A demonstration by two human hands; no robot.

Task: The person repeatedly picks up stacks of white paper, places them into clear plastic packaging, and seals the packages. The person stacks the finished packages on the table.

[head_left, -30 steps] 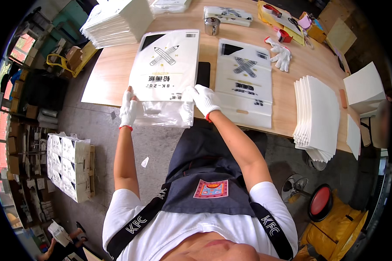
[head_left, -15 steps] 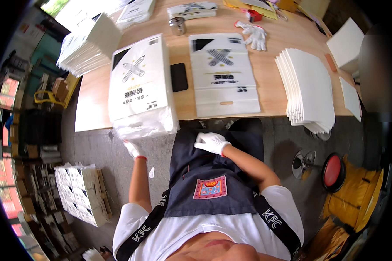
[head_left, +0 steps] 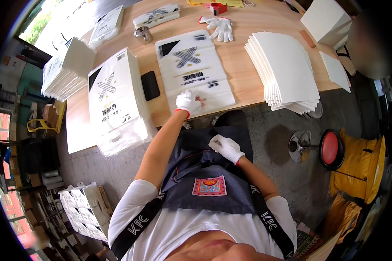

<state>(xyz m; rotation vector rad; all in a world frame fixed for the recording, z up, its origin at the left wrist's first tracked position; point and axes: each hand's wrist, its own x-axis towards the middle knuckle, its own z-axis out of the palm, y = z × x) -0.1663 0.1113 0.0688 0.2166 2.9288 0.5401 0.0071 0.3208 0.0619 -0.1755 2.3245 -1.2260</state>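
A flat white plastic bag with a black corner and a crossed-pencils print lies on the table before me. My left hand, in a white glove with bare fingertips showing, touches its near part by the handle slot, thumb and finger a little apart. My right hand, also gloved, rests over my dark apron with its fingers curled together and nothing visible in them. To the left is a stack of filled printed bags; on the right, a fanned stack of white paper.
A black phone sits between the bags. Farther back are a metal cup, a spare white glove and a red tape dispenser. Another bag stack stands far left. A red-seated stool is at the right.
My left hand has moved from beside the left bag stack, up and right onto the flat bag. My right hand stays over my lap. The view has shifted, moving the table's things leftward.
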